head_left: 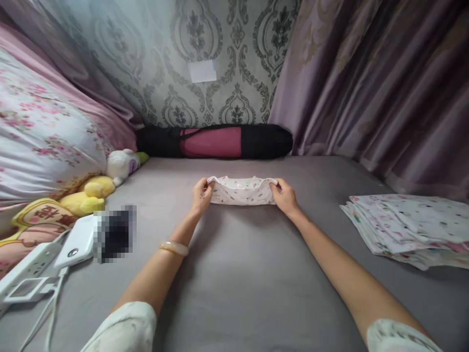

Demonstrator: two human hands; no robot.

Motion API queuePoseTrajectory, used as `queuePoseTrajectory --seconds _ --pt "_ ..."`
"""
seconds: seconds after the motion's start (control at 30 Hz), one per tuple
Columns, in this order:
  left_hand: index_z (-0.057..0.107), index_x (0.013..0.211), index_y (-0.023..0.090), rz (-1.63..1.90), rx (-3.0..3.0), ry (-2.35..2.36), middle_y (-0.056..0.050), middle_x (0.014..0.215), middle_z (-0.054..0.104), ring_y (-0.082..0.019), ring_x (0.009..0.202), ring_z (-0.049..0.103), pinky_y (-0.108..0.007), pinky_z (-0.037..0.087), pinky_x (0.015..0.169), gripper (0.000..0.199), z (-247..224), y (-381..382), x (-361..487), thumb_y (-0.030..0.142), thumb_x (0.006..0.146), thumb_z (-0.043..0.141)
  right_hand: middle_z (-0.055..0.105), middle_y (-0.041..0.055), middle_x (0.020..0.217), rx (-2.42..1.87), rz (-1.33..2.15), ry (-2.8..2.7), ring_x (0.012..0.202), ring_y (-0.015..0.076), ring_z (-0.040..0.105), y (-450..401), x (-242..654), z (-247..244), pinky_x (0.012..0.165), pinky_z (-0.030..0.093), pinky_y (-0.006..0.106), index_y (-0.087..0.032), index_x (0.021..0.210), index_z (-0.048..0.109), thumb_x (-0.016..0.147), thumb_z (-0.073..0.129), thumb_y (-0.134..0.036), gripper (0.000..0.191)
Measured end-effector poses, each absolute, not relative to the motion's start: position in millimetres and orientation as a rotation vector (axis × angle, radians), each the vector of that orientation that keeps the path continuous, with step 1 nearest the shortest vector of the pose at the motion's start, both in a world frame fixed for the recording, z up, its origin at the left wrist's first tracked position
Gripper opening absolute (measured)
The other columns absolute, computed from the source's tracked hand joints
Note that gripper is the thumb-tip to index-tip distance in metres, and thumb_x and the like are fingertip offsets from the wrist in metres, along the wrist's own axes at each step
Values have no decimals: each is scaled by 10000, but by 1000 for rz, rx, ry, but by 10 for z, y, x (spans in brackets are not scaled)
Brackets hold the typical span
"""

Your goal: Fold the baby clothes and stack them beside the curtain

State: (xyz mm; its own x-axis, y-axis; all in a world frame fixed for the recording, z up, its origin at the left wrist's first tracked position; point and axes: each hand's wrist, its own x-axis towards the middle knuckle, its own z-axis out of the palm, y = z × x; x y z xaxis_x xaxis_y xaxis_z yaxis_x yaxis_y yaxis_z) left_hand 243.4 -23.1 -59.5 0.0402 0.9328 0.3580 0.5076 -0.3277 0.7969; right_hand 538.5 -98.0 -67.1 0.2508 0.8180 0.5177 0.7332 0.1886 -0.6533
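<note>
A small white garment [242, 193] with a scattered print is stretched sideways between my hands, over the far half of the grey bedsheet [234, 288]. My left hand [202, 195] pinches its left corner, and a pale bangle circles that wrist. At the right corner my right hand [285, 195] grips the cloth between thumb and fingers. The garment looks folded, with its upper edge sagging between the two corners. Whether its lower edge touches the sheet I cannot tell.
To the right lies a stack of folded printed cloths [410, 227]. A black and maroon long bag [216, 142] lies along the wall. On the left are plush toys [122, 164], a floral pillow [47, 132], a power strip [29, 269], a white power bank [78, 242] and cables.
</note>
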Motion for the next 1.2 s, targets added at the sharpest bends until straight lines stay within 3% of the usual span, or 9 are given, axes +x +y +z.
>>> queuePoseTrajectory --seconds 0.2,0.3,0.43,0.67,1.0,1.1,1.2 --pt "616 847 168 1039 1867 1687 -13 744 614 -152 725 549 -226 402 662 227 -686 133 2573 315 878 445 701 99 951 -1843 142 -1438 859 217 632 -602 5453 -765 793 463 300 -173 1026 644 916 453 -329 270" --pt "626 876 165 872 1865 1810 -64 843 664 -188 814 590 -254 404 698 234 -757 245 2622 286 892 426 705 116 953 -2016 185 -1428 886 225 638 -488 5488 -840 786 458 295 -174 996 664 915 476 -306 244" --pt "626 949 167 755 1835 1923 -130 965 685 -248 931 618 -298 416 735 285 -797 262 2654 395 901 461 712 121 973 -2075 209 -1416 933 225 646 -428 5512 -919 795 461 293 -190 1011 674 929 467 -313 255" --pt "590 1047 172 716 1897 1982 -177 1122 661 -283 1045 612 -341 433 797 262 -799 153 2654 337 932 422 671 186 1099 -2146 187 -1335 1015 266 636 -462 5433 -921 856 461 354 -128 1227 573 908 451 -238 359" --pt "551 1146 160 795 1878 2025 -178 1154 632 -280 1105 579 -363 433 894 316 -779 145 2602 356 947 403 600 200 1148 -2173 154 -1339 1116 275 575 -538 5403 -825 931 426 367 -120 1176 588 936 401 -214 319" --pt "541 1202 132 884 2014 2023 -205 1244 575 -313 1191 514 -421 387 982 367 -680 45 2696 343 951 377 565 218 1252 -2096 104 -1397 1206 301 522 -562 5292 -725 1004 379 416 -121 1256 552 947 372 -221 372" --pt "525 1264 139 798 2254 1823 -193 1336 539 -330 1275 444 -463 334 1050 402 -599 -100 2911 344 956 366 417 180 1478 -1943 42 -1721 1378 320 346 -602 5004 -647 1118 219 534 -151 1395 452 965 336 -258 458"
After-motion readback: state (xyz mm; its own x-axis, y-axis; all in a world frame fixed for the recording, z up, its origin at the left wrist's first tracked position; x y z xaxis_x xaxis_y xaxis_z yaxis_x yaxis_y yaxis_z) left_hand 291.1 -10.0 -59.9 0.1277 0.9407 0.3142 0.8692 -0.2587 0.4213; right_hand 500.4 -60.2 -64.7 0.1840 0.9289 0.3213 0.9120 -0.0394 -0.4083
